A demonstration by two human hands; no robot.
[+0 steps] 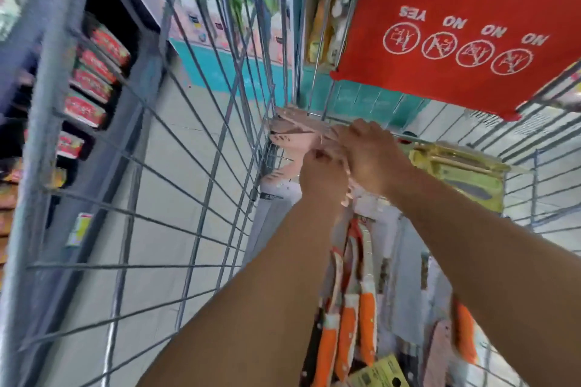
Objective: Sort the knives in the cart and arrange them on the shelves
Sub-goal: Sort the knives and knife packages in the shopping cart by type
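Observation:
Both my hands reach into the far end of the wire cart (pixel 201 148). A stack of pink knife packages (pixel 290 138) stands against the cart's far corner. My left hand (pixel 322 177) grips its near lower edge, and my right hand (pixel 367 154) curls over its right side. Below my arms lie orange-handled knives (pixel 349 327) in clear packs. A yellow-green knife package (pixel 465 173) lies flat to the right of my right hand. The picture is blurred by motion.
The red child-seat flap (pixel 449 25) of the cart hangs at the upper right. Outside the cart on the left, dark shelves (pixel 94 78) carry red packaged goods. Pale floor tiles (pixel 176 198) show through the wires. A yellow tag (pixel 380 371) lies at the bottom.

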